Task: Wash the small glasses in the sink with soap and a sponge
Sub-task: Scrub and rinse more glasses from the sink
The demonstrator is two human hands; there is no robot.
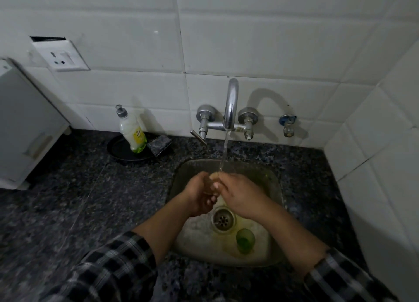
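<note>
1. Two hands are seen over the sink, meeting under the water stream. The left hand is curled, fingers closed toward the right; the right hand is closed against it from the other side.
2. A small clear thing appears to be pinched between the two hands at the point where the stream lands; it cannot be told for certain that it is a glass.
3. One small green glass is counted in the sink, lying near the front edge, just beside the drain on its right.
4. One drain is noted, at the middle of the sink floor, below the hands.
5. One tap is fixed to the wall behind the sink, with two knobs, one at each side; water is running. One further small valve is seen on the wall to the right.
6. One soap bottle stands in one black dish at the back edge of the counter, left of the sink. One dark sponge rests on the dish's right rim.
7. The counter is dark speckled stone. The sink is worn metal, yellowish in patches.
8. The walls are white tile, meeting at a corner on the right. One wall socket is set at upper left; one white box stands at the counter's left edge.
9. Two checked sleeves are rolled back from the forearms.
</note>
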